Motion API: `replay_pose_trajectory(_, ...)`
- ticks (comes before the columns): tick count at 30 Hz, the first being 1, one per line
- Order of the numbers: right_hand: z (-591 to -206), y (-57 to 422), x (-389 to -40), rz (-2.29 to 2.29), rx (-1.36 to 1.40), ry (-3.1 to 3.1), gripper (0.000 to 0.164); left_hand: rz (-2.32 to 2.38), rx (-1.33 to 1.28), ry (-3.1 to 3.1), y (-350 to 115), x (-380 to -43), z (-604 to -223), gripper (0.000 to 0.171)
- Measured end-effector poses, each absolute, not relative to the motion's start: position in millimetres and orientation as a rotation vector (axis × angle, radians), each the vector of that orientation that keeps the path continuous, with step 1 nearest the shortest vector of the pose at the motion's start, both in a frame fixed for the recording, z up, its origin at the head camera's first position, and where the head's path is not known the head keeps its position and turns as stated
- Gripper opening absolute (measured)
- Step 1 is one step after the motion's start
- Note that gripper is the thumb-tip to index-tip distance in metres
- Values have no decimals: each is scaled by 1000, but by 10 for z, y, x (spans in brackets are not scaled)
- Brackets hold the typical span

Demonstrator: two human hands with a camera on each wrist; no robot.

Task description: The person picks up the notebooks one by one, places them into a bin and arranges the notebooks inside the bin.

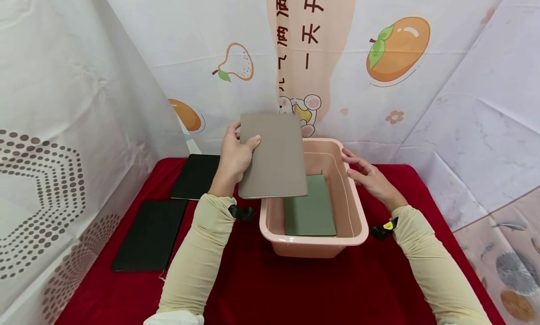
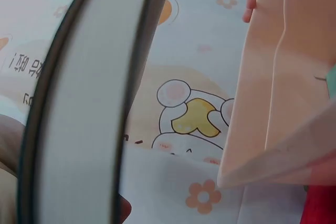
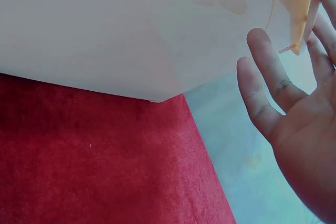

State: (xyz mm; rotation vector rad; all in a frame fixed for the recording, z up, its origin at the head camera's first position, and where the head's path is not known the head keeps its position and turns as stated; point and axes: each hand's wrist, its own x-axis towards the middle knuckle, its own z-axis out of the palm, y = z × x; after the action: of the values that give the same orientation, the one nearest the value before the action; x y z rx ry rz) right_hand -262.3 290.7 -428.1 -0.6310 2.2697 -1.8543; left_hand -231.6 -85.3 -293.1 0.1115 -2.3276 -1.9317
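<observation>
My left hand point(image 1: 234, 157) grips a grey-brown notebook point(image 1: 274, 158) by its left edge, thumb on the near cover. The notebook is raised above the left side of a pink plastic basin point(image 1: 356, 207). In the left wrist view its thick white page edge point(image 2: 84, 103) shows between the covers. A green notebook point(image 1: 310, 212) lies flat inside the basin, partly hidden by the raised one. My right hand point(image 1: 371, 178) is at the basin's right rim, its fingers loosely extended along the outside; the right wrist view shows the relaxed fingers point(image 3: 262, 56) beside the basin wall.
Two black notebooks lie on the red tablecloth point(image 1: 236, 278) at the left: one farther back point(image 1: 196, 175), one nearer point(image 1: 149, 236). Behind the table hangs a white printed curtain point(image 1: 190, 29); more sheeting closes in both sides.
</observation>
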Motion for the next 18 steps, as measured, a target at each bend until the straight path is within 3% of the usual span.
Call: replay_pose_trajectory(18,-4290,2913,-2632,-1826,-629,2293,48,-2003,136,-2296,-517,-2391,-2896,71)
